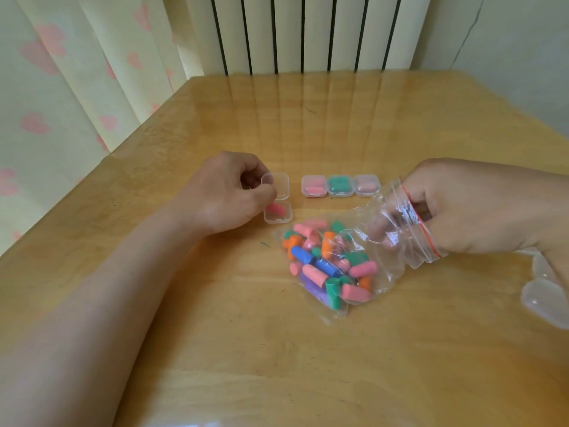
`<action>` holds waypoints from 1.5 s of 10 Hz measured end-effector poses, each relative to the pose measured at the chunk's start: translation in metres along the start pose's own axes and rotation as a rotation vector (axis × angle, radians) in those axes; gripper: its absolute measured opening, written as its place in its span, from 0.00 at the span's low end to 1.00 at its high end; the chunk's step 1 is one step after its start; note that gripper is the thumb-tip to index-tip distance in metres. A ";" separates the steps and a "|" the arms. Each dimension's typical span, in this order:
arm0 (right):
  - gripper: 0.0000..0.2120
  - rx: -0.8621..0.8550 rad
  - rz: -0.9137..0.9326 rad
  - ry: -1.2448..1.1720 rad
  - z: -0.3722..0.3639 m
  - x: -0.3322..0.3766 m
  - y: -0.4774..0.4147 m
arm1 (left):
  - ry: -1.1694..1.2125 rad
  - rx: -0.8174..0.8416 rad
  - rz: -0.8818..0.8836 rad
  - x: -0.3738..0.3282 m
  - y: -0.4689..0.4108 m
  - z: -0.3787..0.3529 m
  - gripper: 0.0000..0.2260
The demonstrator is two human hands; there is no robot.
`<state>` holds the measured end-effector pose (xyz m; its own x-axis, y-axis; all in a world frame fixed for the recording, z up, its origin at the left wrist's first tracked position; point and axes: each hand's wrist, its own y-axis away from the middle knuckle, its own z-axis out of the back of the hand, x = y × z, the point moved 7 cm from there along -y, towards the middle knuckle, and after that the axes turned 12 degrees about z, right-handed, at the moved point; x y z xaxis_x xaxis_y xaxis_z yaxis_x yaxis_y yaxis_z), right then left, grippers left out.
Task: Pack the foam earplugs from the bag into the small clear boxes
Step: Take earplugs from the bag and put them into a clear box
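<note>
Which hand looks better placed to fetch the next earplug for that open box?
Probably the right hand: it reaches inside the zip bag, close to the earplugs, while the left hand pinches the lid of the open clear box.

Glossy wooden table (pixel 215 349) carries the earplug bag (pixel 332 266), one open box (pixel 283 218), three filled boxes (pixel 340 186) in a row, and empty clear boxes (pixel 538 297) at the right edge.

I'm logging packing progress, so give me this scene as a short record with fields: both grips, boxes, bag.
left grip: pinches lid of open box
open box: one pink earplug inside
right grip: fingers inside bag, hold unclear
bag: holds many mixed-colour earplugs
closed boxes: three in a row, filled
spare boxes: clear, near right edge of table
</note>
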<state>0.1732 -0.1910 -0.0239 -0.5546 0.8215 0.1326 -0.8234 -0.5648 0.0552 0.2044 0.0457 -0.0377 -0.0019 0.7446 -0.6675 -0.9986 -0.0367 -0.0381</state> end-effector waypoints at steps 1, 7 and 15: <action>0.11 0.021 -0.006 -0.102 0.003 0.006 0.003 | -0.059 -0.024 -0.005 0.000 -0.001 0.001 0.05; 0.23 -0.012 0.007 -0.628 0.022 0.026 0.019 | -0.124 -0.074 -0.014 -0.002 0.000 0.004 0.07; 0.09 -0.517 0.081 -1.065 0.046 0.022 0.011 | 0.165 -0.304 -0.139 -0.016 0.017 0.022 0.08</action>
<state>0.1574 -0.1831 0.0250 -0.4293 0.1672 0.8876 -0.8769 -0.3127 -0.3652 0.1860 0.0478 -0.0110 0.1659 0.6398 -0.7504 -0.9273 -0.1578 -0.3395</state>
